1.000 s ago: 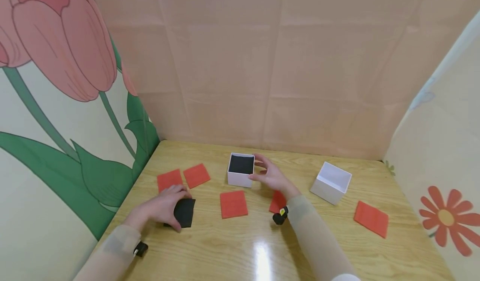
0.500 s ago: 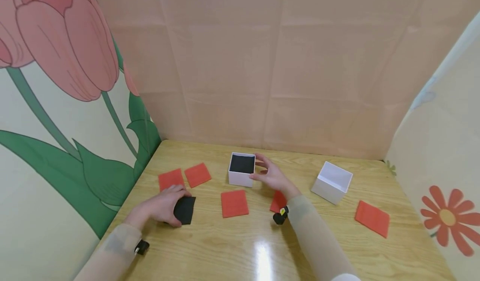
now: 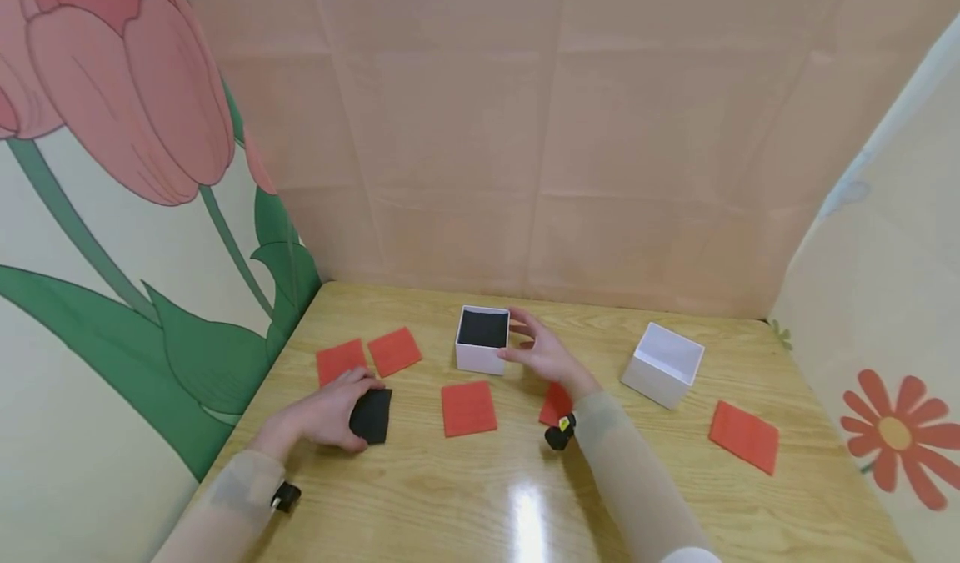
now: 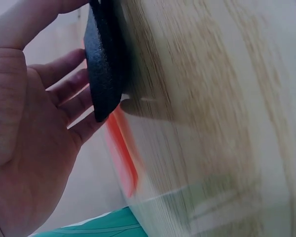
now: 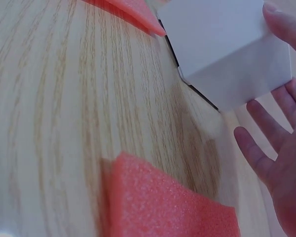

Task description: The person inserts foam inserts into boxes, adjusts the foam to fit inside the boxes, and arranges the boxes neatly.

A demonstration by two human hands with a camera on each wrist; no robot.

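My left hand holds a black foam square by its edges, low over the left part of the table. In the left wrist view the black foam stands slightly tilted between thumb and fingertips, its edge just off the wood. My right hand grips the right side of a small white box, thumb in front and fingers behind. Inside this box, near its top, lies a flat black piece. The right wrist view shows the box's white outer walls against the fingertips; its inside is hidden there.
Red foam squares lie about: two behind the left hand, one in the middle, one partly under the right wrist and one at far right. A second white box stands at the right. Walls enclose the table.
My left hand's thumb and the black foam's near edge have shifted slightly away from me, up in the head view. The right hand and the white box stay where they were.
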